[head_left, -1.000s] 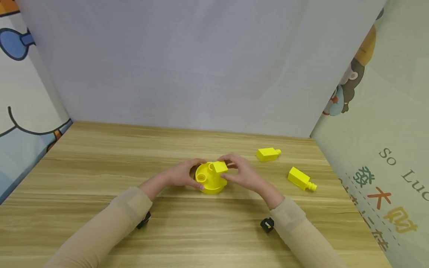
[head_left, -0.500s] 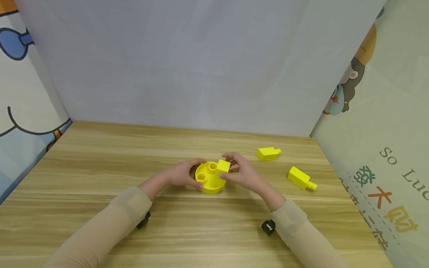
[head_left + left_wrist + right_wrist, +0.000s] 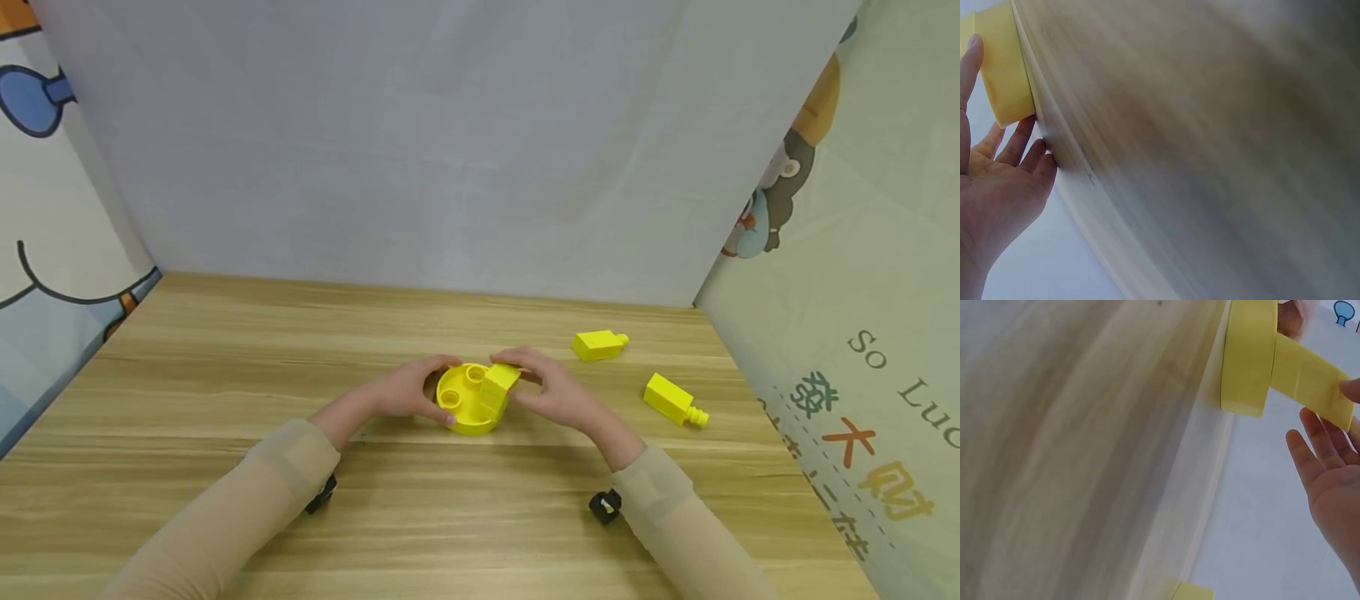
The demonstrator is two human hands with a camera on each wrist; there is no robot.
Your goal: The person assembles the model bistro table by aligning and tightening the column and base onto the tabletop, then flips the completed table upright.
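Observation:
A shallow round yellow piece [image 3: 467, 417] with a raised rim and round sockets rests on the wooden table in the head view. My left hand [image 3: 408, 392] grips its left side, thumb in front and fingers behind. My right hand [image 3: 553, 393] pinches a yellow rectangular block [image 3: 498, 385] near its outer end. The block stands on the right part of the round piece, tilted to the right. In the right wrist view the block [image 3: 1311, 381] leans out from the round piece [image 3: 1249, 359]; its lower end is hidden behind the rim.
Two loose yellow blocks lie on the table to the right: one with a knob end [image 3: 598, 345] farther back, one with a ridged, screw-like end [image 3: 671, 402] nearer. A pale cloth wall [image 3: 450, 167] stands behind; printed cloths flank both sides.
The block in my right hand has shifted slightly right and now tilts, showing more of its long side. My left hand and the round piece have stayed in place.

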